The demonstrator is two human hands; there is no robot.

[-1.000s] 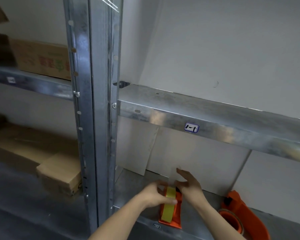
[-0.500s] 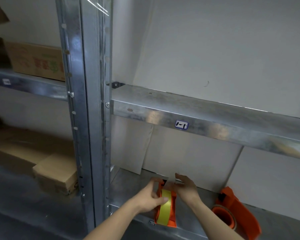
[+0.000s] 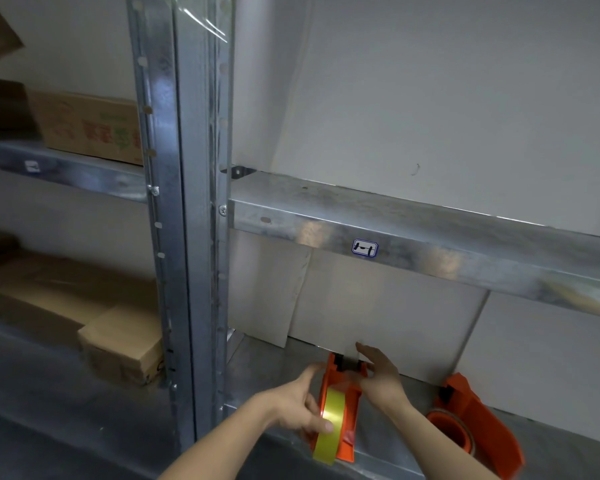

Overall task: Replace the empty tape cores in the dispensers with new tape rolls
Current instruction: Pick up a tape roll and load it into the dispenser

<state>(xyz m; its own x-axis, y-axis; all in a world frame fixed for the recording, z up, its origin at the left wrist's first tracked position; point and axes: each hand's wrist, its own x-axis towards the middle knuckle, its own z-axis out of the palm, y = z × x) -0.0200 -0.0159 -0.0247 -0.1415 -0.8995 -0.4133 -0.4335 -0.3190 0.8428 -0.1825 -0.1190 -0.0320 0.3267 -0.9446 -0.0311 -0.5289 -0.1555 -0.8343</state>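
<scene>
Head camera: on the shelf (image 3: 278, 368), the left hand (image 3: 291, 407) pinches the tape roll (image 3: 329, 431) in the dispenser (image 3: 349, 420); the right hand (image 3: 381, 375) touches its front, fingers straight. A crooked roll could jam or drop.

Galvanized metal shelving (image 3: 395, 233), white wall (image 3: 447, 98), cardboard boxes (image 3: 90, 126)

Tight bay: the upper shelf (image 3: 430, 244) roofs it, the metal post (image 3: 187, 237) walls the left, white panels (image 3: 378, 306) close the back. 2 orange dispensers (image 3: 478, 420) fill middle and right; bare shelf floor (image 3: 267, 372) lies free at left.
</scene>
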